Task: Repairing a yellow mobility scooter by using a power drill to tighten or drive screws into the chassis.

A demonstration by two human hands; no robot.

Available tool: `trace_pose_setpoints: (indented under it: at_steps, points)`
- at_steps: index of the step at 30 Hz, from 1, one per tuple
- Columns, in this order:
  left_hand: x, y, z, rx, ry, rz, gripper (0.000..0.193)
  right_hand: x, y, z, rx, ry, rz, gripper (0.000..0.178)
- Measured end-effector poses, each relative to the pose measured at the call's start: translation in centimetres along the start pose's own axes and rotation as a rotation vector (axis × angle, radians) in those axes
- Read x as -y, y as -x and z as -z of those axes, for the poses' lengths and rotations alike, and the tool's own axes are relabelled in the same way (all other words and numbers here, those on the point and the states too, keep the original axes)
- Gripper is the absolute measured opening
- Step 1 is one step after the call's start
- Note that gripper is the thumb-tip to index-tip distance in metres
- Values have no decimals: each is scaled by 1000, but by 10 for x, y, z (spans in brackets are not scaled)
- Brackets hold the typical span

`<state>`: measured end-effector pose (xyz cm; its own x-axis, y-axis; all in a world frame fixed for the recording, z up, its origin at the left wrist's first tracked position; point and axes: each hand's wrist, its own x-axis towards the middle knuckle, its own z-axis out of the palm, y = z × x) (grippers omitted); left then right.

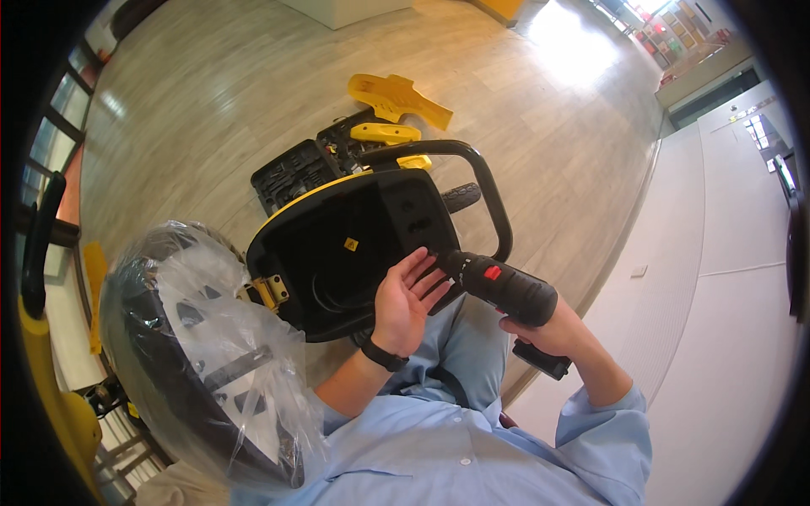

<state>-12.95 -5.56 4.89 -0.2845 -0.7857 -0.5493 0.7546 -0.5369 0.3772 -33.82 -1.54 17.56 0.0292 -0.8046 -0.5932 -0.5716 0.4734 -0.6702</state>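
My right hand (542, 331) is wrapped round the grip of a black cordless drill (509, 289) with a red switch. The drill's front end points left, at the near right part of a black storage tub (371, 223) with a yellow edge and a small yellow warning label. Close to the drill's tip is my left hand (405, 305), palm up with fingers stretched out; whether they touch the tip, I cannot tell. Left of the tub, a seat wrapped in clear plastic (224, 354) stands tipped up on a gold-coloured hinge (272, 291). The bit and the spot it meets are hidden.
A black tubular bar (489, 190) curves round the tub's far right side, near a tyre (461, 197). Beyond the tub lie an open black tool case (295, 173) and yellow panels (396, 97) on the wooden floor. A white wall (650, 278) runs along the right.
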Motion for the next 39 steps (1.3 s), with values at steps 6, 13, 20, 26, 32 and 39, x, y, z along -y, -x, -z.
trace_pose_setpoints:
  at_steps: [6,13,20,26,32,39]
  points:
    - [-3,4,-6,-32,-4,30,45,4,-14,10,56,-90,-4,28]
    - [-4,3,-2,-4,23,10,35,6,-17,15,76,-116,-22,26]
    - [-14,9,-7,-15,-8,8,37,11,-24,19,127,-164,-57,25]
    - [-17,12,-4,-16,-24,9,38,18,-27,20,151,-151,-75,24]
    - [-15,11,1,2,-14,14,37,19,-28,16,133,-104,-68,23]
    - [-14,13,1,-5,-35,4,36,16,-29,15,121,-77,-74,23]
